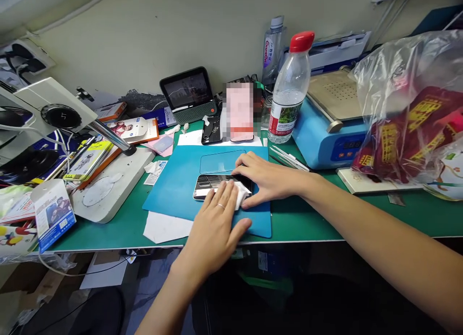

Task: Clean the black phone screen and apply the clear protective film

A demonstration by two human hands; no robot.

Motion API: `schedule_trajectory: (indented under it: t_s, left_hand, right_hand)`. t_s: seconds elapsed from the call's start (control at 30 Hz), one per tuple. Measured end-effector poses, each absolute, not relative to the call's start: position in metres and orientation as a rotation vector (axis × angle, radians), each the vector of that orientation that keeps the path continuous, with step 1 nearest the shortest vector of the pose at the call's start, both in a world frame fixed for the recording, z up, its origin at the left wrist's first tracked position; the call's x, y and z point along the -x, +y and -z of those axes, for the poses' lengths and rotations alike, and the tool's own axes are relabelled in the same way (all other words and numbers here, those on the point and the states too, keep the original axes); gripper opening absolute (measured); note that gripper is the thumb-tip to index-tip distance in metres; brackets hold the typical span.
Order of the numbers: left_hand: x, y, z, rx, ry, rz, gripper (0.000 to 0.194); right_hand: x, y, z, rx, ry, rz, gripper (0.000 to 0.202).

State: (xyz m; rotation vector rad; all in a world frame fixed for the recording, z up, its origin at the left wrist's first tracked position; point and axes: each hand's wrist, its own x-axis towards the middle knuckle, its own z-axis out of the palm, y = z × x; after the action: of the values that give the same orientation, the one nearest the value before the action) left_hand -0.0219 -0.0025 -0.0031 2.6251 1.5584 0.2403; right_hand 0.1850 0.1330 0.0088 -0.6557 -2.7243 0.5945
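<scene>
A smartphone (208, 181) lies on a blue mat, its dark glossy face reflecting light. My left hand (217, 224), with a ring on one finger, rests flat across the phone with fingers stretched and thumb apart. A crumpled white tissue (241, 194) pokes out beside its fingertips, partly hidden under them. My right hand (265, 178) spans the phone's right end, fingers bent at the far edge and thumb at the near corner. Just behind the phone, a clear dark-edged glass sheet (217, 162) lies on the mat, close to the right fingertips.
The blue mat (173, 190) covers white paper on a green bench. Left stands a microscope-like stand (112, 200) amid packets. Behind are a small screen device (188, 94) and a pink-screened phone (240, 111). Rightward are a red-capped bottle (287, 103), tweezers (289, 157) and a blue heating plate (325, 132).
</scene>
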Motion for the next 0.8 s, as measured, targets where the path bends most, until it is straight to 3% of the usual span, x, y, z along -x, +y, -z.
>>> schedule_trajectory:
  t_s: [0.1, 0.43, 0.6, 0.8]
  left_hand:
    - [0.014, 0.009, 0.0, -2.657, 1.513, -0.215, 0.07]
    - [0.089, -0.004, 0.017, -2.519, 1.875, -0.297, 0.072]
    - [0.055, -0.004, 0.014, -2.529, 1.782, -0.356, 0.075]
    - [-0.001, 0.006, 0.002, -2.528, 1.538, -0.362, 0.098]
  right_hand:
    - [-0.187, 0.133, -0.011, 0.665, -2.735, -0.639, 0.066]
    - [-0.19, 0.133, -0.02, 0.775, -2.827, -0.779, 0.083]
    - [-0.19, 0.135, -0.017, 0.796, -2.798, -0.809, 0.087]
    - [-0.192, 0.137, -0.021, 0.851, -2.771, -0.808, 0.092]
